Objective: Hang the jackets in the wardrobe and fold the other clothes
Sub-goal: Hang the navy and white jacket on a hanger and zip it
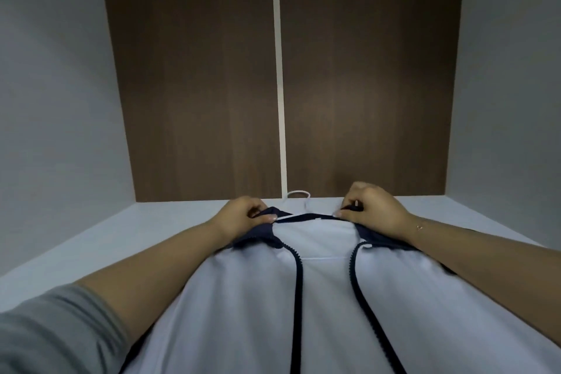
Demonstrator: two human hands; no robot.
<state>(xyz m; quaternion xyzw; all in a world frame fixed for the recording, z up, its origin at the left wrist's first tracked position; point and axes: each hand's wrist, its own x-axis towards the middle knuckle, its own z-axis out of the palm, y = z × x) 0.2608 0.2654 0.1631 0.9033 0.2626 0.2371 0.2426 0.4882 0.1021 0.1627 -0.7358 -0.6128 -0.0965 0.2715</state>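
Note:
A white jacket [243,297] with a dark navy collar and an open dark zip fills the lower middle of the head view. It hangs on a white hanger whose hook [298,193] loops over a white rail [279,70] inside the wardrobe. My left hand [243,217] pinches the left side of the navy collar. On the collar's right side, my right hand [372,209] pinches the fabric. The hanger's shoulders are hidden under the jacket.
The wardrobe has a dark brown wooden panel [197,85] behind the rail and pale grey side walls [45,85]. A light grey panel [167,222] runs across behind my hands. No other clothes show on the rail.

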